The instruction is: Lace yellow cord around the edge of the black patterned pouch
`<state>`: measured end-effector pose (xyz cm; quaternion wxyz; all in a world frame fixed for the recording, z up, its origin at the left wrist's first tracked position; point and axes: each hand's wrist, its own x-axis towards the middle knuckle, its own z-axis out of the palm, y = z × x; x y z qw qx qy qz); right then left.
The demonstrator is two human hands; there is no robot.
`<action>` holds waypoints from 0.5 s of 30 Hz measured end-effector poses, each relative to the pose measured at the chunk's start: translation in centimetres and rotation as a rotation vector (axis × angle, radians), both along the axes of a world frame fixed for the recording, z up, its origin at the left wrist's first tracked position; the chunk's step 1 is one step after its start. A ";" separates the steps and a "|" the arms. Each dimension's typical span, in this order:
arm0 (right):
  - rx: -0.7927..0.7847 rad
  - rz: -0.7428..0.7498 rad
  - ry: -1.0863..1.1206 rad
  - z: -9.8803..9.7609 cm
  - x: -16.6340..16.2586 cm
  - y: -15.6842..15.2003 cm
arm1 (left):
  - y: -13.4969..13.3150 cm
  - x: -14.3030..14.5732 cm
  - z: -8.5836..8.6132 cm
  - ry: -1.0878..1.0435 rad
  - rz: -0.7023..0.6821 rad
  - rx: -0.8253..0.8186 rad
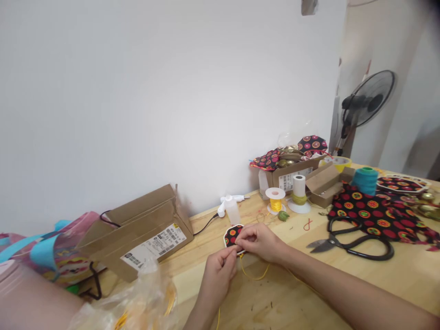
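A small black fabric piece with red and orange flower print and a white rim [232,234] is between my hands above the table. My left hand [219,270] is closed in a pinch at its lower edge. The fingers of my right hand [259,240] are pinched together at the same edge, and the two sets of fingertips meet. A thin yellow cord [255,278] hangs in a loop below the piece and runs under my right forearm. What exactly lies between the fingertips is hidden.
Black-handled scissors [357,240] lie at right beside printed fabric [371,208] and a teal thread cone [365,181]. Behind my hands stand a clear bottle [232,210], a yellow cord spool [275,204] and a white spool [299,187]. Left are a cardboard box [140,229] and a plastic bag [137,298].
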<state>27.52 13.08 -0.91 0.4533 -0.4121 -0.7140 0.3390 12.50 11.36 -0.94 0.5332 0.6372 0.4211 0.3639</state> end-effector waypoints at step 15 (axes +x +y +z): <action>0.459 -0.049 -0.517 0.9 0.0 -0.7 | 0.1 0.1 0.1 -0.023 0.045 -0.010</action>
